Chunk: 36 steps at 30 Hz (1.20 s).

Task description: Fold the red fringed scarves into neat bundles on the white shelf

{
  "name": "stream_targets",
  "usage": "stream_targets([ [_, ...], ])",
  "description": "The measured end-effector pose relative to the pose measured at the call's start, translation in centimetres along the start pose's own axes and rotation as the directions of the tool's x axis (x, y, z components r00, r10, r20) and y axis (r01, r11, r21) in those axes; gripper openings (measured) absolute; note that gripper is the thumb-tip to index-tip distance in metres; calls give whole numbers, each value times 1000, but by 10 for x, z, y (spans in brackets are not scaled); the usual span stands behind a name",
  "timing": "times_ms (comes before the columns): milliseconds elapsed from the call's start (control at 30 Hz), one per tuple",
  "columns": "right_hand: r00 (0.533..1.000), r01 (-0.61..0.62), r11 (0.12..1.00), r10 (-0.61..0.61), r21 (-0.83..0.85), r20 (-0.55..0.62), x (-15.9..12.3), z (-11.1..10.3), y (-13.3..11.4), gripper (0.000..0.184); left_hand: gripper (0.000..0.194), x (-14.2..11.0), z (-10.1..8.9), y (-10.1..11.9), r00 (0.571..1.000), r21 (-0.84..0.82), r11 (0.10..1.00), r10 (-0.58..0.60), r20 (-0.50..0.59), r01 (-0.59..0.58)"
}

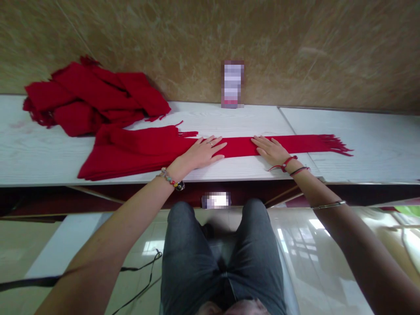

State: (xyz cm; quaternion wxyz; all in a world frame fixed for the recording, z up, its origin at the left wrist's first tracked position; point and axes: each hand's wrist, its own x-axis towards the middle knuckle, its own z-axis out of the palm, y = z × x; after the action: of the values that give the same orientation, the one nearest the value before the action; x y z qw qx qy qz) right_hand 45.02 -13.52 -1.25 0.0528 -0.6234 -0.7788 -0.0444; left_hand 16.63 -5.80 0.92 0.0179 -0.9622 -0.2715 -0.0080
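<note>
A long red scarf (239,147) with fringed ends lies across the white table in front of me. Its left part is stacked in folded layers, while a narrow strip runs out to the fringe at the right. My left hand (205,151) rests flat on the strip beside the folded layers, fingers spread. Farther right, my right hand (271,150) also lies flat on the strip, its fingers stretched out. Neither hand grips the cloth. Some of the scarf is hidden beneath my palms.
A crumpled heap of red fringed scarves (95,96) sits at the back left against the marbled wall (197,39). An upright object with a pixelated face (232,83) stands at the wall. The white table (377,131) has a seam at the right.
</note>
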Motion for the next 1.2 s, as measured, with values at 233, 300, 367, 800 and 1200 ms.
stream_targets([
  [233, 994, -87, 993, 91, -74, 58, -8, -2, 30, 50, 52, 23, 3, 0, 995, -59, 993, 100, -4, -100],
  [300, 992, -102, 993, 106, -68, 64, -9, -3, 39, 50, 52, 28, 4, 1, 994, -72, 991, 108, -22, -109],
  [367, 992, -110, 993, 113, -43, 63, -8, -5, 43, 49, 52, 31, 4, 2, 994, -86, 990, 106, -37, -109],
  [800, 959, 279, 943, -261, 181, -114, 35, 0, -37, 42, 52, 34, 2, -2, 988, -90, 988, 118, -99, -127],
  [1200, 963, 247, 927, -202, 284, -176, 30, -3, -33, 39, 32, 20, -9, -8, 962, -167, 972, 121, -246, -165],
])
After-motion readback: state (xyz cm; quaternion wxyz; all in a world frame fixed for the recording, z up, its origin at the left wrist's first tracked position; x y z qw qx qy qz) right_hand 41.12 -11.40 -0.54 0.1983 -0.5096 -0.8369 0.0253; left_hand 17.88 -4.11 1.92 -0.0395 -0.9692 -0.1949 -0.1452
